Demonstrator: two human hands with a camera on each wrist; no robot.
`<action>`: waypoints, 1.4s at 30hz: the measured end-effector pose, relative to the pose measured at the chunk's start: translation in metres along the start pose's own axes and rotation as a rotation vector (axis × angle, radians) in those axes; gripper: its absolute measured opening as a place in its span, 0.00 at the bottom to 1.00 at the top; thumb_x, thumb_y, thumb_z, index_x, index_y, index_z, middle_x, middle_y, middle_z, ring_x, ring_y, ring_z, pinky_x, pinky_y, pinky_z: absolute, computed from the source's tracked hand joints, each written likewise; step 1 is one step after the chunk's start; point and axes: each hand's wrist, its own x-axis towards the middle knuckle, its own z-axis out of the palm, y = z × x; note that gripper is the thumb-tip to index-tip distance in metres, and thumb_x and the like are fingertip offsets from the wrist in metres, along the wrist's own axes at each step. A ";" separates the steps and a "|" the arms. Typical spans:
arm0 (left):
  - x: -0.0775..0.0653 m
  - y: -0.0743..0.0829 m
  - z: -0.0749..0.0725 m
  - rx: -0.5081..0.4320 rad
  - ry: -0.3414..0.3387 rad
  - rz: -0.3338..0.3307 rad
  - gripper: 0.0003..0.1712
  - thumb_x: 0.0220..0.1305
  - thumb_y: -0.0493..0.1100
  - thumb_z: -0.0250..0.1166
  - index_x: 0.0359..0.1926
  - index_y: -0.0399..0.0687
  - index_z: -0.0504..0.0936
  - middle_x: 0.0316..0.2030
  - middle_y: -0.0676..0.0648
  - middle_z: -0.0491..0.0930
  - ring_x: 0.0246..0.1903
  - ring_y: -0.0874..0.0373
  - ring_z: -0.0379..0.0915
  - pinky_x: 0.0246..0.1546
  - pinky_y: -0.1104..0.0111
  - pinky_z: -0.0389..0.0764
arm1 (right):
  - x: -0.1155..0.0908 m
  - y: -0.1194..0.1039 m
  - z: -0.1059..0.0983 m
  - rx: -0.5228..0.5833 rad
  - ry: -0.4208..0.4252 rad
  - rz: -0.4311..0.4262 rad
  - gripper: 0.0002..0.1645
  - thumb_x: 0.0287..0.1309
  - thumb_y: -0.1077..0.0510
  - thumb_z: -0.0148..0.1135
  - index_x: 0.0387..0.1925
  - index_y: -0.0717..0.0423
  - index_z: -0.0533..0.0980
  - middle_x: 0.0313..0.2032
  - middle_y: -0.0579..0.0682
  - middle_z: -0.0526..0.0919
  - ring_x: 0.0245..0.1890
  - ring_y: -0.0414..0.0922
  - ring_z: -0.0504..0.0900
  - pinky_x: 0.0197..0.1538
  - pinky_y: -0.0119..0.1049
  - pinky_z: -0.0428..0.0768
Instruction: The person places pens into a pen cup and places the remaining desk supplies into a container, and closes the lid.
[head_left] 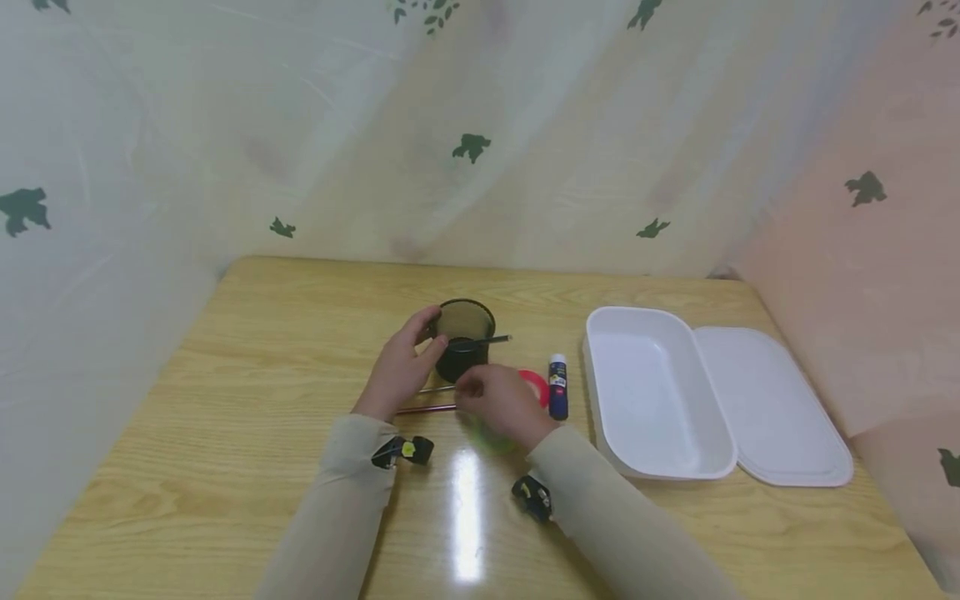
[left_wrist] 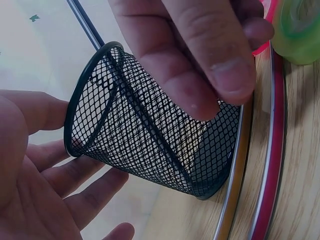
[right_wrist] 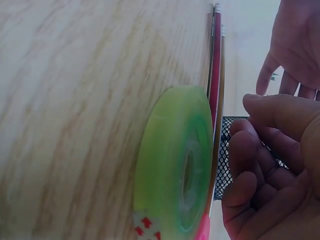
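Observation:
A black mesh pen holder [head_left: 461, 360] stands on the table, its rim held by my left hand [head_left: 400, 367], with the thumb on the near side. One dark pencil [left_wrist: 86, 22] leans in it and sticks out past the rim. My right hand [head_left: 501, 402] hovers just in front of the holder with loosely curled fingers, nothing visible between them. Below that hand lie a red pencil [left_wrist: 272, 125] and a golden-brown pencil [left_wrist: 239, 165], side by side. A green tape roll [right_wrist: 170, 150] is close beside the right hand.
Right of the hands are a red ring-shaped roll [head_left: 537, 385] and a blue glue stick [head_left: 558, 392] with a white cap. Further right, a white plastic box [head_left: 600, 400] stands with its lid [head_left: 780, 408] flat beside it. A patterned curtain [head_left: 360, 167] borders the table's back.

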 end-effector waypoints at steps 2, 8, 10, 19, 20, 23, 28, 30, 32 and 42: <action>-0.001 0.001 0.000 -0.004 0.002 0.001 0.31 0.75 0.46 0.57 0.75 0.48 0.63 0.73 0.44 0.64 0.69 0.45 0.64 0.69 0.49 0.63 | 0.001 0.001 0.001 0.008 -0.009 -0.003 0.13 0.61 0.55 0.69 0.47 0.50 0.84 0.37 0.41 0.84 0.37 0.39 0.81 0.44 0.37 0.81; -0.001 0.002 -0.001 -0.006 0.004 -0.001 0.31 0.75 0.45 0.57 0.75 0.49 0.63 0.72 0.45 0.65 0.69 0.45 0.64 0.69 0.49 0.63 | 0.005 0.003 0.007 0.006 -0.012 -0.024 0.09 0.60 0.62 0.68 0.43 0.50 0.84 0.36 0.42 0.84 0.36 0.39 0.80 0.44 0.37 0.81; -0.001 0.002 -0.001 -0.003 0.004 -0.002 0.31 0.75 0.45 0.57 0.75 0.49 0.63 0.72 0.45 0.65 0.69 0.46 0.64 0.69 0.49 0.63 | 0.006 0.003 0.009 -0.002 -0.012 -0.020 0.09 0.59 0.63 0.68 0.41 0.50 0.84 0.35 0.42 0.84 0.36 0.40 0.80 0.44 0.37 0.81; -0.002 0.001 0.000 -0.006 0.005 0.006 0.31 0.75 0.45 0.57 0.75 0.48 0.63 0.72 0.44 0.65 0.69 0.45 0.65 0.68 0.49 0.64 | 0.010 0.003 0.014 -0.070 -0.002 -0.030 0.09 0.57 0.65 0.69 0.39 0.50 0.84 0.35 0.42 0.84 0.38 0.41 0.81 0.47 0.40 0.81; -0.002 0.001 0.000 -0.004 0.005 0.007 0.31 0.75 0.45 0.57 0.75 0.48 0.63 0.72 0.44 0.65 0.69 0.45 0.65 0.68 0.49 0.64 | 0.010 0.003 0.014 -0.076 -0.004 -0.026 0.10 0.57 0.65 0.68 0.39 0.49 0.84 0.35 0.42 0.85 0.38 0.41 0.81 0.47 0.39 0.81; -0.002 0.001 0.000 -0.003 0.004 0.008 0.31 0.75 0.46 0.57 0.75 0.49 0.63 0.72 0.45 0.65 0.69 0.45 0.65 0.69 0.49 0.64 | 0.009 0.004 0.010 -0.093 -0.019 -0.008 0.12 0.57 0.66 0.67 0.41 0.49 0.84 0.37 0.42 0.85 0.39 0.41 0.82 0.48 0.40 0.81; -0.001 0.001 0.000 -0.002 0.006 0.007 0.31 0.75 0.47 0.57 0.75 0.50 0.63 0.72 0.45 0.65 0.69 0.46 0.65 0.69 0.49 0.63 | 0.007 0.005 0.002 -0.118 -0.043 0.036 0.12 0.58 0.64 0.68 0.43 0.47 0.84 0.38 0.43 0.84 0.40 0.42 0.81 0.47 0.40 0.80; -0.001 0.001 0.000 0.001 0.007 0.008 0.31 0.75 0.46 0.57 0.75 0.49 0.63 0.72 0.45 0.66 0.69 0.46 0.65 0.69 0.49 0.64 | 0.006 0.004 0.000 -0.125 -0.043 0.044 0.12 0.57 0.63 0.68 0.42 0.48 0.84 0.39 0.44 0.84 0.40 0.43 0.81 0.47 0.40 0.80; -0.002 0.001 0.000 0.002 0.007 0.010 0.31 0.75 0.46 0.57 0.74 0.49 0.64 0.72 0.44 0.66 0.69 0.46 0.65 0.69 0.49 0.63 | 0.006 0.004 -0.003 -0.130 -0.039 0.040 0.12 0.57 0.64 0.68 0.42 0.49 0.84 0.40 0.45 0.84 0.41 0.44 0.81 0.48 0.41 0.80; -0.002 0.002 0.000 0.006 0.011 0.012 0.31 0.75 0.46 0.57 0.74 0.47 0.63 0.72 0.44 0.65 0.69 0.45 0.65 0.69 0.49 0.63 | 0.006 0.004 -0.012 -0.200 0.012 0.050 0.08 0.59 0.61 0.68 0.42 0.52 0.84 0.41 0.49 0.86 0.40 0.46 0.82 0.49 0.42 0.81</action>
